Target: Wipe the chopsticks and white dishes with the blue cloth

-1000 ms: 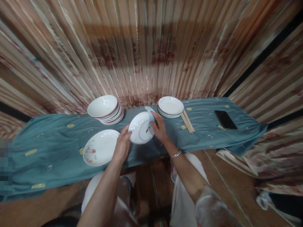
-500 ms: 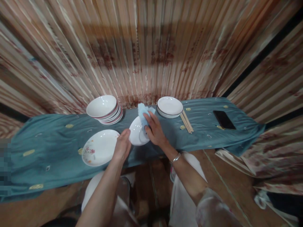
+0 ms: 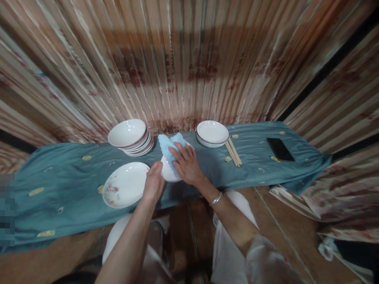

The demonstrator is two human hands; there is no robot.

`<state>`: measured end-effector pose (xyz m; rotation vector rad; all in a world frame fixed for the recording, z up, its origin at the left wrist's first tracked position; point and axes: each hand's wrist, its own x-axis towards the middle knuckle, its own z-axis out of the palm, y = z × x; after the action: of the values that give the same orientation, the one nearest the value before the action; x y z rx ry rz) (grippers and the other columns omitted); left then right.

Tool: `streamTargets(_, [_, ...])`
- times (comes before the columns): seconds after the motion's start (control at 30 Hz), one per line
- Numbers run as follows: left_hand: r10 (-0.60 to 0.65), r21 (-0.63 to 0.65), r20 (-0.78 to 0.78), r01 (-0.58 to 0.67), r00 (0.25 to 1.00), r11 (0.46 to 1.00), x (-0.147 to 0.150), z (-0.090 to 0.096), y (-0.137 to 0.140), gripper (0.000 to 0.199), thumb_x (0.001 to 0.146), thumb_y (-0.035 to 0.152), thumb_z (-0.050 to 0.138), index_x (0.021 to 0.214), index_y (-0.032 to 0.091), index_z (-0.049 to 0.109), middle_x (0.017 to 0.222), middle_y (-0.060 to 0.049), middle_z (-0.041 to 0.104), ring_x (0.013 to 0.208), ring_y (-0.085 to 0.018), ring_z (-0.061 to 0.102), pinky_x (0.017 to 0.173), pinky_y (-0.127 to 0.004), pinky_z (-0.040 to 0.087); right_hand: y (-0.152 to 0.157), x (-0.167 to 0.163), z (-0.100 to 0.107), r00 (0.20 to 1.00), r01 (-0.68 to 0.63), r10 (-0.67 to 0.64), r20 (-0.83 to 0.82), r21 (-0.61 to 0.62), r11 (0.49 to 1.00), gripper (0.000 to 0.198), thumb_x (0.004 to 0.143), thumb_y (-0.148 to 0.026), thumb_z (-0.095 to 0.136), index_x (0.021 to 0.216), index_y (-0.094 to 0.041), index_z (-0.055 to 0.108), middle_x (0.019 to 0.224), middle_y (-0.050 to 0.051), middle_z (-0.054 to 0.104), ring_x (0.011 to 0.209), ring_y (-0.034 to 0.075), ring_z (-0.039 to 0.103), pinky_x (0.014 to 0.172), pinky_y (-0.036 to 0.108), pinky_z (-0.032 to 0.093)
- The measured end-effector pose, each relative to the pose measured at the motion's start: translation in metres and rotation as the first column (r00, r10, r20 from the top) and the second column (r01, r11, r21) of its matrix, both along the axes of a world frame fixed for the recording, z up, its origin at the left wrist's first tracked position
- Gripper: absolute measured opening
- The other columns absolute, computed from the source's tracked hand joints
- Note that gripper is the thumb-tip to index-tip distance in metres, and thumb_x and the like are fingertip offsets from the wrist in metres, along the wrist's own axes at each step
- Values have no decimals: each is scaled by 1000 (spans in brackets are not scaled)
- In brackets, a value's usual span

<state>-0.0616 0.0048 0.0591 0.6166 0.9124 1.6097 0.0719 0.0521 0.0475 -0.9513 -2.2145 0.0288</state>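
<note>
A small white plate [image 3: 168,171] is gripped at its left edge by my left hand [image 3: 154,183], thumb on the rim. Across its surface my right hand [image 3: 188,165] presses a light blue cloth [image 3: 169,146], fingers laid over it. The cloth and the hand hide much of the plate. Just left of my left hand lies a large oval white plate [image 3: 130,185] with a floral pattern, its right edge partly covered by that hand.
Stacked white bowls [image 3: 127,134] stand at the back left of the teal tablecloth [image 3: 74,181]. Back right are stacked small plates [image 3: 212,132], with chopsticks [image 3: 233,152] beside them. A black phone [image 3: 280,150] lies farther right. A pleated curtain [image 3: 189,71] hangs behind the table.
My right hand has slid the blue cloth slightly left over the small plate, spreading it wider and covering more of the surface. My left hand has stayed in place.
</note>
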Motion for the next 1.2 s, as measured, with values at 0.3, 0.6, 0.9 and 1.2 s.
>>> streamTargets(0.3, [64,-1,-10,-64,998,998,-1,-4,1,26,60,33,77,69,16,59,68,0,66,70,-14,61,80,-30,48,11,1,-6,991,69,-73,-110,-36,997,48,98,-34,29,141,-15,39,146,13,37,136,24,29,113,47,22])
streamTargets(0.6, [156,-50,39,-154,987,987,-4,-6,5,22,59,27,78,65,14,60,63,2,64,61,-10,57,70,-23,46,26,0,-26,948,70,-117,-297,-166,984,49,98,-35,24,140,-13,37,144,16,39,138,22,29,114,44,26])
streamTargets(0.9, [193,-106,52,-187,980,977,-15,-12,6,18,66,23,74,67,12,59,65,0,65,63,-11,59,72,-25,47,32,-6,-50,902,51,-161,-400,-273,961,51,97,-35,25,141,-11,34,143,17,41,137,22,31,115,45,26])
streamTargets(1.2, [247,-217,115,-219,962,951,-18,-14,6,10,80,16,59,79,8,65,73,-6,70,68,-14,64,84,-34,52,30,-13,-72,880,61,-232,-414,-385,921,57,98,-44,22,143,-11,33,142,17,42,135,20,37,113,40,30])
